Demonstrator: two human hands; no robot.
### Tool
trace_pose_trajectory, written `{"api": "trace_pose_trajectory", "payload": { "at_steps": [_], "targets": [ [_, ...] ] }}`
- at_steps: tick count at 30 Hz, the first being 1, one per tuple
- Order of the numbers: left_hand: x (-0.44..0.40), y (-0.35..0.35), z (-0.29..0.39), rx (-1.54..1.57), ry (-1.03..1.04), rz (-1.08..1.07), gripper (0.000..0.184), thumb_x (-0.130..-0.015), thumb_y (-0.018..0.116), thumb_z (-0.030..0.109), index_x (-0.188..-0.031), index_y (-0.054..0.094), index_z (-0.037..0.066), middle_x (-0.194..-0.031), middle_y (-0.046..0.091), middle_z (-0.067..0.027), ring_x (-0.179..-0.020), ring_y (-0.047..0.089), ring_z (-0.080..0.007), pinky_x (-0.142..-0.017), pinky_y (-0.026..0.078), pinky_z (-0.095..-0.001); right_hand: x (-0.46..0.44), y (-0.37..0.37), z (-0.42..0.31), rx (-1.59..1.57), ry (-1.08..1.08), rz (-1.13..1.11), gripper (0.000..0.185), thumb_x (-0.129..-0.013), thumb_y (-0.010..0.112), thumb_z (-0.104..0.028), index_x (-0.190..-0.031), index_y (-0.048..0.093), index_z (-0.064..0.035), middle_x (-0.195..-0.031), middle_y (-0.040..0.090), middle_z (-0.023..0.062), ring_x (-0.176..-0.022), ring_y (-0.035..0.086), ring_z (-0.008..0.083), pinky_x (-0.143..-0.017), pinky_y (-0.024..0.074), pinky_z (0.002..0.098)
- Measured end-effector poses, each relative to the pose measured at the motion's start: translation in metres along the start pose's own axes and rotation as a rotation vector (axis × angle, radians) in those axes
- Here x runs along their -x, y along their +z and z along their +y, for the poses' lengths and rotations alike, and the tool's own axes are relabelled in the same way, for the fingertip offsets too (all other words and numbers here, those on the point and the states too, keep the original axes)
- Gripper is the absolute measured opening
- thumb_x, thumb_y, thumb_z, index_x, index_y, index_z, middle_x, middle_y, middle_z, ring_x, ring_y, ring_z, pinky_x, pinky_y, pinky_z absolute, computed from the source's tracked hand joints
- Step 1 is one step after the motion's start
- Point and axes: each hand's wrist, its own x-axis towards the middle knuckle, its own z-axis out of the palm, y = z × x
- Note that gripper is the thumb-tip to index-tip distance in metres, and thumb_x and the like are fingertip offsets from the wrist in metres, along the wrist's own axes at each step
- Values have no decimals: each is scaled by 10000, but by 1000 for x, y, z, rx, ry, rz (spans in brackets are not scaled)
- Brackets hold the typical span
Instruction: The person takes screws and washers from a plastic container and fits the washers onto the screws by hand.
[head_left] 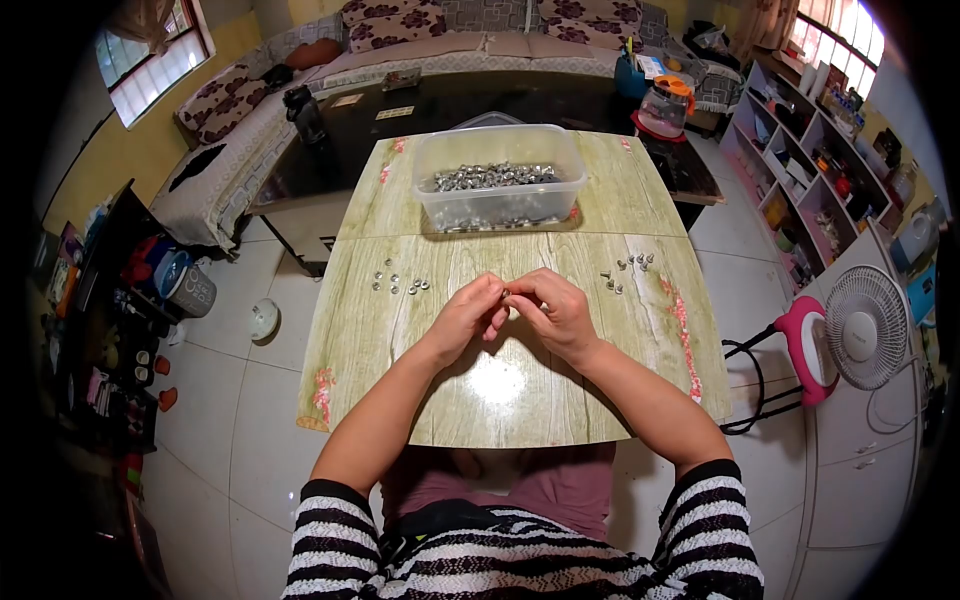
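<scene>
My left hand (472, 312) and my right hand (552, 314) meet above the middle of the table, fingertips pinched together. Between them shows a bit of a small metal part (506, 293), mostly covered by the fingers, so its exact kind is hidden. To the left of my left hand lie several small round metal pieces (413, 288), ring- or nut-like. Beyond my right hand are several small metal pieces with heads and short stems (640, 261), like short screws. Ahead of both hands stands a clear plastic box (500, 214) holding a heap of small metal parts (495, 178).
The wood-patterned table (390, 400) has a dark low table (450, 95) behind it, bearing a glass jug with an orange lid (668, 100). On the right are a white fan (862, 330), a pink-edged stool (805, 350) and a shelf unit (800, 150). A bin (190, 290) is at left.
</scene>
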Motion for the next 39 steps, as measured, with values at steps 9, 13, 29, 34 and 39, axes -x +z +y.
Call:
{"api": "trace_pose_trajectory", "payload": {
  "at_steps": [9,13,29,34,39],
  "targets": [
    [3,3,5,51,-42,4,270,-905,354,333,-848,450,87,-626,461,4,-486,405,-62,-443,320,-172,-1,0,0,-10,-9,22,86,-723,602,-47,-795,575,-9,-718,566,94,-641,553,219,-567,446,287],
    [1,3,3,12,-4,-5,261,-905,358,323,-842,445,85,-628,460,2,-488,403,-60,-439,315,-168,-1,-1,-1,-7,-3,12,83,-726,599,-46,-795,572,-10,-721,565,93,-645,554,220,-569,446,286],
    [2,1,1,54,-54,62,357,-901,338,383,-761,457,77,-539,430,1,-432,380,-59,-407,314,-174,0,2,1,15,-67,13,92,-730,606,-27,-812,572,-2,-750,569,90,-635,560,168,-548,454,246],
    [2,5,5,20,3,23,234,-900,377,324,-874,437,99,-628,455,13,-497,408,-50,-465,330,-157,1,1,1,-8,2,4,100,-724,603,-47,-806,566,-4,-736,560,99,-651,555,219,-572,448,286],
    [0,2,1,8,-3,22,277,-900,375,336,-811,456,87,-603,431,20,-475,391,-47,-421,314,-160,0,2,-2,-8,-9,-15,101,-725,600,-44,-810,561,-6,-735,559,99,-652,553,223,-575,447,288]
  ]
}}
